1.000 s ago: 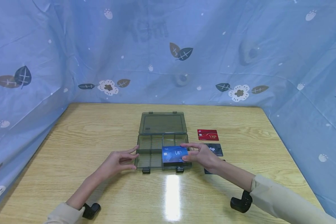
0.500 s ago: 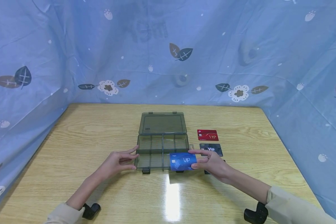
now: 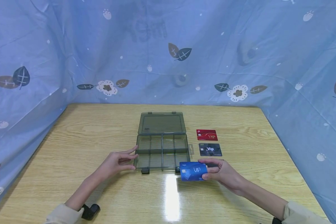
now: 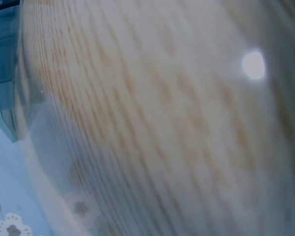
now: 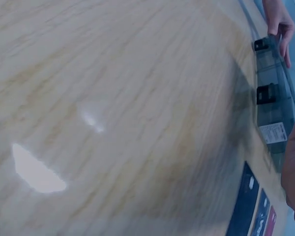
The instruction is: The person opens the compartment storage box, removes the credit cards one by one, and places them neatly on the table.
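My right hand (image 3: 226, 174) pinches a blue VIP card (image 3: 193, 171) by its right edge, fingers above and thumb below. The card hangs over the front right corner of a smoky, see-through plastic box (image 3: 162, 160). Its lid (image 3: 162, 123) lies folded back. Dividers split the box into several compartments, and no card shows in them. At the box's left side rests my left hand (image 3: 117, 161), index fingertip and thumb spread apart along the wall. In the right wrist view the left hand (image 5: 280, 27) touches the box's far end. The left wrist view hardly shows it.
Right of the box lie a red VIP card (image 3: 207, 135) and a black Vip card (image 3: 210, 150). Another dark card (image 5: 243, 201) lies nearer, mostly hidden by my right hand in the head view. Black latches (image 3: 145, 170) line the box's front. Blue patterned cloth (image 3: 168, 71) surrounds the wooden table.
My right hand has drawn the blue card from over the box's right compartments toward the front right, past the box's front edge. The left hand and the box have stayed in place.
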The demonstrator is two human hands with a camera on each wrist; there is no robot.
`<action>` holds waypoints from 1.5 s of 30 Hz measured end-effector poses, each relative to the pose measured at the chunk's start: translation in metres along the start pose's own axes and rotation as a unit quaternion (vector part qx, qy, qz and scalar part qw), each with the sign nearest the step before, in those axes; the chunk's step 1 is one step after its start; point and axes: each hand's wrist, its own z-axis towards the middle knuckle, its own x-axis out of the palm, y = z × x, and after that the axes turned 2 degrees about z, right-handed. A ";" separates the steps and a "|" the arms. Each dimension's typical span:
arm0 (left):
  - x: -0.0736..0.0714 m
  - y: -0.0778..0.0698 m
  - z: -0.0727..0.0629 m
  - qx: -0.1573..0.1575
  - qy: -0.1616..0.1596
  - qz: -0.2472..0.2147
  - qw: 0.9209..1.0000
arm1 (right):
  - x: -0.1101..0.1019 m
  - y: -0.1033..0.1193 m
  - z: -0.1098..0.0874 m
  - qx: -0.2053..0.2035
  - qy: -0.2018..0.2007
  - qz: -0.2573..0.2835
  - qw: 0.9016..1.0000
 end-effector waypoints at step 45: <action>-0.001 0.004 0.001 -0.001 -0.002 0.021 1.000 | -0.058 -0.062 -0.051 -0.043 -0.047 -0.038 0.997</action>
